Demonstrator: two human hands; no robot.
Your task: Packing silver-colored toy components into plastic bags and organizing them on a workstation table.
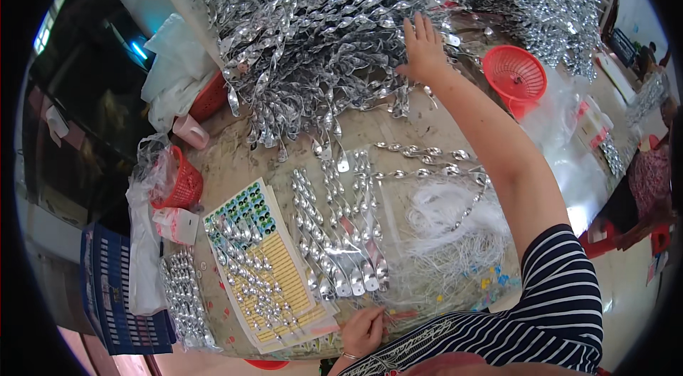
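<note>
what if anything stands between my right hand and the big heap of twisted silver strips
Nothing visible: your right hand is at the right side of the silver strip heap; the red plastic basket stands farther right.

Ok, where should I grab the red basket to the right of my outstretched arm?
I'd grip the red basket by its left rim, from above: its round mouth opens upward, so your right hand could probably hook over the edge.

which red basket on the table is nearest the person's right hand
The round red mesh basket just right of the right hand; the front-left red basket and the back-left red basket are much farther away.
</note>
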